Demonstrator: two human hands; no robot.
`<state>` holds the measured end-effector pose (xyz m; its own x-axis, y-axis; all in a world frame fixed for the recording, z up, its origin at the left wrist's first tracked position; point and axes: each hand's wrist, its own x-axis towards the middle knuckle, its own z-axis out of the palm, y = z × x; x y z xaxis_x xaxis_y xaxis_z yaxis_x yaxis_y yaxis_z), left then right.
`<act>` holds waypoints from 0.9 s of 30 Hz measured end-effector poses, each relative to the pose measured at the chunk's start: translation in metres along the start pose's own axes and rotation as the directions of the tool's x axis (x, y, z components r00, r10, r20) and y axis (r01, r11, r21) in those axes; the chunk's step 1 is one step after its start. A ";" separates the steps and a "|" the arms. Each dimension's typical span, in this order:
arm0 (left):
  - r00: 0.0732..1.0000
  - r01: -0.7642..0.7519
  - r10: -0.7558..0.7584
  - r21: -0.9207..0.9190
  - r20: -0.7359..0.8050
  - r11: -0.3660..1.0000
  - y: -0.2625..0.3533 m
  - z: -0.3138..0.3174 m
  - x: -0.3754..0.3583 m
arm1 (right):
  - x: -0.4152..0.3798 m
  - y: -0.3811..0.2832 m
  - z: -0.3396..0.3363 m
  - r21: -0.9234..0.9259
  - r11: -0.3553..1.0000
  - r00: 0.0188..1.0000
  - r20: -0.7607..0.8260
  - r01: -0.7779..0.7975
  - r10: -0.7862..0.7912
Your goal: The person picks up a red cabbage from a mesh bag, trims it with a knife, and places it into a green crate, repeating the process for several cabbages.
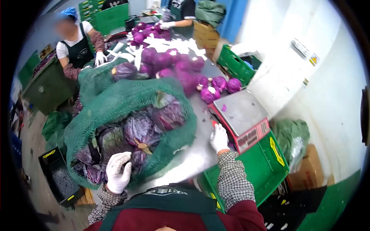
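Observation:
My left hand (118, 172), in a white glove, is over the near edge of a green mesh sack (169, 86), its fingers curved and apart with nothing visible between them. Dark purple cabbages (139, 129) with loose outer leaves fill the sack's opening. My right hand (219, 138), also gloved, rests on the metal table (196, 152) beside a red scale (241, 111). A small orange-red object (214, 123) shows at its fingertips; the fingers are close together around it. Peeled bright purple cabbages (210, 93) lie beyond the sack and near the scale.
Green crate (254, 169) sits below the scale at right; a black crate (59, 181) is on the floor at left. One person (79, 46) works at the far left, another (181, 19) at the back. Another green crate (236, 65) stands behind the table.

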<state>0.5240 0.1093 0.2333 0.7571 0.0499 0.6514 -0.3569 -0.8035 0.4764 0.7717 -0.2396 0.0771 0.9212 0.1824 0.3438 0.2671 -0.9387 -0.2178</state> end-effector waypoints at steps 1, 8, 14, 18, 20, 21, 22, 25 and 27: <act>0.999 0.022 -0.021 0.042 -0.027 0.999 -0.004 -0.004 0.003 | 0.008 0.000 0.000 0.019 0.996 0.989 0.119 -0.087 0.084; 0.986 0.133 -0.112 0.181 -0.121 0.974 -0.019 -0.003 0.016 | 0.020 0.014 0.026 -0.112 0.994 0.999 0.044 -0.004 0.009; 0.983 0.124 -0.085 0.249 -0.164 0.961 -0.020 -0.012 0.025 | 0.009 0.018 0.018 -0.221 0.974 0.973 0.210 -0.044 0.092; 0.970 0.157 -0.125 0.142 -0.208 0.977 -0.027 -0.020 0.023 | -0.005 0.029 0.027 0.200 0.976 0.996 0.056 -0.084 0.074; 0.985 0.111 -0.107 0.028 -0.132 0.993 -0.021 -0.014 0.037 | -0.016 0.039 0.032 0.576 0.785 0.963 0.016 -0.228 0.268; 0.998 0.011 -0.007 0.060 -0.069 0.998 -0.017 -0.009 0.050 | -0.014 0.010 -0.017 0.761 0.551 0.930 0.190 -0.342 0.315; 0.995 -0.094 0.095 0.083 -0.007 0.992 -0.015 -0.004 0.066 | -0.011 -0.019 -0.070 0.857 0.266 0.882 0.361 -0.442 0.304; 0.998 -0.027 0.021 0.094 0.064 0.995 -0.030 0.017 0.099 | -0.010 -0.103 -0.164 0.986 0.008 0.966 0.159 -0.164 0.205; 0.988 0.012 -0.038 0.176 0.150 0.984 -0.045 0.029 0.113 | -0.013 -0.135 -0.192 0.979 -0.065 0.981 0.192 -0.192 -0.018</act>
<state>0.6412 0.1338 0.2689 0.8437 -0.0086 0.5368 -0.2462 -0.8947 0.3726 0.6690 -0.1715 0.2779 0.9534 0.2519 0.1663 0.0825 0.3125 -0.9463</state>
